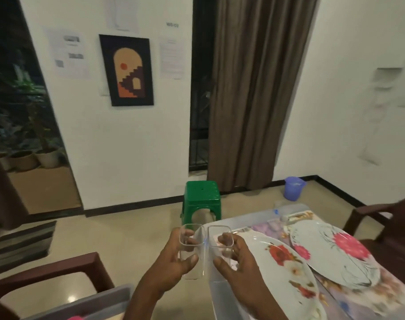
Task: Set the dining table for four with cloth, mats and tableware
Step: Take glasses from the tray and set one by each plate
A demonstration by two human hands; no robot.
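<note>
A brown plastic chair [58, 271] stands at the left. The left hand [173, 257] curls around a clear square glass tumbler [190, 245]; beside it, the right hand [236, 257] grips a 2nd clear tumbler [220, 243], both above the table's near-left edge. 2 white floral plates [289, 269] lie on the flowered tablecloth [381, 294] at right.

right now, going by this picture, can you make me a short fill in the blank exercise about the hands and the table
1. Each hand holds a clear ____: left hand, right hand.
2. The two plates on the table are printed with ____.
3. The stool on the floor beyond the table is ____ in colour.

Missing words: glass; flowers; green
</note>
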